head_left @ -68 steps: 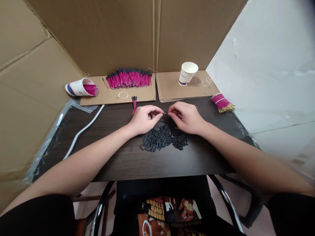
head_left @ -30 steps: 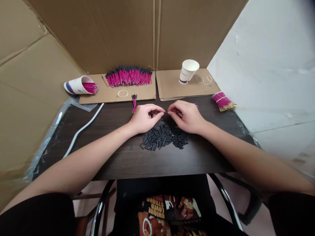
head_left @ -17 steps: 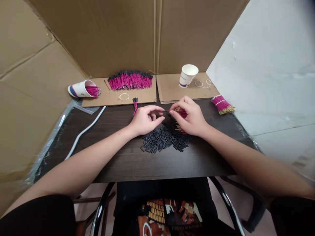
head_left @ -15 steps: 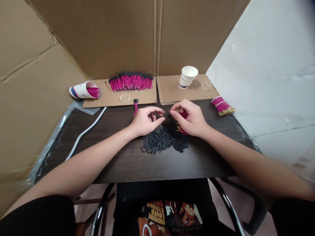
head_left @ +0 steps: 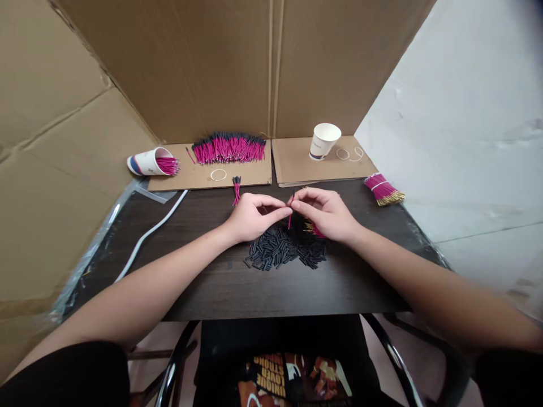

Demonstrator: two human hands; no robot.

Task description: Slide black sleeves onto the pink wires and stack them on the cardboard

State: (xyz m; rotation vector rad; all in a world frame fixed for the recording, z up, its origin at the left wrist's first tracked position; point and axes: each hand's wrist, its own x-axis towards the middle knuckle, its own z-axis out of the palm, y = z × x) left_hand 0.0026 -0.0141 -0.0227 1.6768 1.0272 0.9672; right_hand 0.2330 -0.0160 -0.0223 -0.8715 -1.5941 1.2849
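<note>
My left hand (head_left: 257, 217) and my right hand (head_left: 324, 212) meet fingertip to fingertip over the table. Between them they pinch one pink wire (head_left: 290, 219) with a black upper end, held roughly upright. Under my right palm lies a bundle of pink wires with gold tips (head_left: 313, 227), partly hidden by the hand. A pile of short black tubes (head_left: 280, 249) spreads below both hands. Just beyond my left hand is a small group of pink wires with black ends (head_left: 236, 191).
Cardboard (head_left: 178, 181) at the back bears a large heap of black-ended pink wires (head_left: 229, 149). A tipped cup (head_left: 144, 163) holds more wires; another cup (head_left: 324, 141) stands upright beside rubber bands (head_left: 343, 154). A banded bundle (head_left: 383, 189) lies right, a white cable (head_left: 150, 230) left.
My left fingers have closed and come to my right fingertips. The held piece, earlier lying across between the hands, is now upright. The view has shifted slightly.
</note>
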